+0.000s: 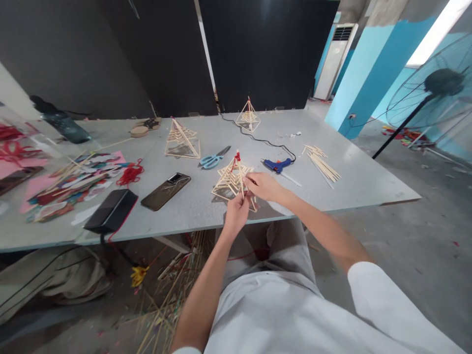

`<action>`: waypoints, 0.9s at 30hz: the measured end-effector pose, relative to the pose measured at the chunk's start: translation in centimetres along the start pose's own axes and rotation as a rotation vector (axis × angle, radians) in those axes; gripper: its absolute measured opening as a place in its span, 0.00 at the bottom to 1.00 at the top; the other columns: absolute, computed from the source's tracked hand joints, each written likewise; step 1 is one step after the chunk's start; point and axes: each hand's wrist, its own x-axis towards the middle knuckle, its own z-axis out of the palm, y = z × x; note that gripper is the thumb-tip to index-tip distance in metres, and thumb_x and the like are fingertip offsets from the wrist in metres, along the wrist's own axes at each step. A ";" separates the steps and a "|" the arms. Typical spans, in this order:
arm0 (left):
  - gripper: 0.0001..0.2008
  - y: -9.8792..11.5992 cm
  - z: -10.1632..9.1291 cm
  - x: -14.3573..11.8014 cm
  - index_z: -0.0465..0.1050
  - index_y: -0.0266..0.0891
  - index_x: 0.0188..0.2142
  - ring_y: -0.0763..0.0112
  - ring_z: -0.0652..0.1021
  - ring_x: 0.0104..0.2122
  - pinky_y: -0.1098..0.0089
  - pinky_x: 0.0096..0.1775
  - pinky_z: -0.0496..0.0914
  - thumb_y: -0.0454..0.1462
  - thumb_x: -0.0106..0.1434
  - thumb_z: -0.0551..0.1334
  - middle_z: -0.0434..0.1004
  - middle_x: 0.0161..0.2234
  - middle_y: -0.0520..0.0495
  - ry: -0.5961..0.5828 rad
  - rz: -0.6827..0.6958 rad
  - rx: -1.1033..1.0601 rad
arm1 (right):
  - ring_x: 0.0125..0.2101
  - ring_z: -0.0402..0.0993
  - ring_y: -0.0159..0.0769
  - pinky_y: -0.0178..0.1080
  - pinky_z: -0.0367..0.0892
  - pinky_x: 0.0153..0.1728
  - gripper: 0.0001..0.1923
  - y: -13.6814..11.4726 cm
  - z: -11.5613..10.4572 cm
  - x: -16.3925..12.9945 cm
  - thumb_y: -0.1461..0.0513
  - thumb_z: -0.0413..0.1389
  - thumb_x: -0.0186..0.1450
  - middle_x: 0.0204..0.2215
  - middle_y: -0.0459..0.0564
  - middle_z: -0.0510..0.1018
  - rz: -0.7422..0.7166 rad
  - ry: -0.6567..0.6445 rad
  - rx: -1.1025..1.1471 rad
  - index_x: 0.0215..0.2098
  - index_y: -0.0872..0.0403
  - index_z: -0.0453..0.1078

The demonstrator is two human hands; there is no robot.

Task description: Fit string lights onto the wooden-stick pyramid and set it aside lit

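Observation:
A small pyramid of thin wooden sticks [226, 183], its tip wound with red yarn, stands at the table's near edge. My left hand [238, 210] is closed on its front, thumb and finger pinching a stick low down. Just above and to the right, my right hand [264, 187] pinches the same upright front part, its fingertips close to the left ones. The fingers partly hide the pyramid's near right side. Behind it lie light-blue scissors [211, 161], and to the right a blue glue gun [277, 165] with its cord running back.
Two more stick pyramids [182, 140] [248, 118] stand farther back. Loose sticks [321, 164] lie at the right. On the left are a phone [165, 191], a black box [111, 211], red yarn [130, 173], coloured scraps [73, 189] and a dark bottle [64, 127]. A fan [442, 82] stands far right.

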 end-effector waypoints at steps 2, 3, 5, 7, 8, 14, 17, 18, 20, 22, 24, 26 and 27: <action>0.19 -0.1 0.0 0.0 0.80 0.39 0.40 0.66 0.78 0.23 0.71 0.28 0.70 0.52 0.72 0.61 0.84 0.25 0.47 0.010 -0.010 -0.008 | 0.27 0.64 0.32 0.37 0.55 0.32 0.20 0.4 -0.8 0.2 0.56 0.50 0.78 0.25 0.44 0.71 -0.020 -0.024 0.042 0.27 0.51 0.61; 0.19 -0.1 0.0 0.0 0.80 0.39 0.40 0.66 0.78 0.23 0.71 0.28 0.69 0.52 0.72 0.61 0.84 0.24 0.47 0.012 -0.013 -0.011 | 0.27 0.63 0.32 0.37 0.54 0.32 0.20 0.6 -1.2 0.3 0.56 0.50 0.77 0.24 0.44 0.69 -0.041 -0.039 0.067 0.27 0.51 0.60; 0.19 -0.1 0.1 0.0 0.81 0.38 0.40 0.66 0.78 0.23 0.72 0.27 0.69 0.52 0.71 0.62 0.84 0.24 0.47 0.012 -0.017 -0.015 | 0.27 0.63 0.32 0.37 0.54 0.33 0.18 0.8 -1.7 0.5 0.57 0.50 0.76 0.25 0.43 0.68 -0.097 -0.070 0.112 0.28 0.51 0.60; 0.19 0.0 0.1 0.0 0.81 0.38 0.40 0.66 0.79 0.23 0.72 0.26 0.69 0.52 0.70 0.62 0.84 0.24 0.46 0.016 -0.019 -0.011 | 0.28 0.62 0.32 0.37 0.55 0.34 0.16 1.0 -1.9 0.7 0.58 0.49 0.76 0.25 0.42 0.67 -0.142 -0.084 0.129 0.29 0.51 0.59; 0.20 0.1 0.2 0.0 0.81 0.37 0.39 0.66 0.79 0.23 0.72 0.26 0.69 0.51 0.70 0.62 0.84 0.24 0.46 0.020 -0.020 -0.004 | 0.27 0.61 0.32 0.37 0.54 0.34 0.15 1.1 -1.8 0.8 0.58 0.49 0.76 0.25 0.42 0.66 -0.163 -0.081 0.133 0.30 0.51 0.59; 0.19 0.7 -0.1 -0.2 0.83 0.36 0.39 0.71 0.72 0.17 0.72 0.23 0.64 0.50 0.70 0.63 0.85 0.24 0.47 0.001 -0.002 0.053 | 0.30 0.59 0.35 0.39 0.55 0.37 0.13 1.7 -0.5 0.9 0.60 0.49 0.75 0.27 0.44 0.64 -0.280 0.060 0.173 0.31 0.50 0.57; 0.19 0.8 -0.2 -0.2 0.84 0.36 0.38 0.71 0.72 0.17 0.72 0.23 0.64 0.49 0.70 0.62 0.85 0.24 0.47 -0.012 0.009 0.062 | 0.30 0.59 0.35 0.39 0.56 0.37 0.12 2.2 0.3 0.9 0.59 0.49 0.75 0.28 0.45 0.65 -0.278 0.117 0.199 0.32 0.50 0.58; 0.19 0.8 -0.2 -0.2 0.84 0.36 0.39 0.70 0.72 0.18 0.72 0.24 0.64 0.49 0.70 0.62 0.85 0.24 0.46 -0.013 0.011 0.062 | 0.30 0.59 0.35 0.39 0.56 0.37 0.13 2.4 0.6 0.9 0.59 0.49 0.76 0.27 0.45 0.65 -0.274 0.131 0.209 0.32 0.50 0.58; 0.19 0.7 -0.2 -0.2 0.84 0.36 0.39 0.69 0.73 0.18 0.71 0.24 0.65 0.49 0.70 0.61 0.86 0.25 0.46 -0.013 0.014 0.059 | 0.30 0.59 0.35 0.38 0.57 0.37 0.14 2.7 1.1 0.9 0.58 0.49 0.76 0.26 0.44 0.64 -0.256 0.159 0.228 0.31 0.50 0.57; 0.19 0.7 -0.1 -0.1 0.84 0.37 0.39 0.68 0.74 0.19 0.71 0.24 0.65 0.49 0.70 0.62 0.86 0.25 0.45 -0.014 0.016 0.054 | 0.30 0.60 0.35 0.38 0.58 0.36 0.15 2.9 1.6 0.9 0.56 0.49 0.76 0.26 0.44 0.63 -0.227 0.192 0.250 0.30 0.50 0.57; 0.18 0.8 -0.2 -0.2 0.84 0.37 0.39 0.67 0.75 0.19 0.71 0.24 0.65 0.49 0.70 0.62 0.85 0.25 0.46 -0.017 0.017 0.051 | 0.30 0.61 0.35 0.38 0.58 0.36 0.15 2.9 2.3 0.7 0.55 0.48 0.77 0.26 0.44 0.65 -0.190 0.231 0.273 0.31 0.50 0.59; 0.18 0.8 -0.3 -0.2 0.85 0.37 0.40 0.68 0.74 0.19 0.71 0.24 0.65 0.48 0.69 0.63 0.85 0.24 0.46 -0.021 0.018 0.051 | 0.30 0.63 0.36 0.38 0.60 0.37 0.15 2.8 2.9 0.5 0.54 0.47 0.77 0.28 0.45 0.67 -0.152 0.270 0.297 0.33 0.50 0.61; 0.18 0.8 -0.3 -0.2 0.85 0.37 0.40 0.68 0.74 0.19 0.71 0.24 0.64 0.48 0.69 0.63 0.85 0.24 0.46 -0.024 0.018 0.050 | 0.31 0.63 0.36 0.38 0.60 0.37 0.15 2.7 3.2 0.4 0.54 0.47 0.77 0.28 0.45 0.68 -0.133 0.289 0.309 0.33 0.50 0.61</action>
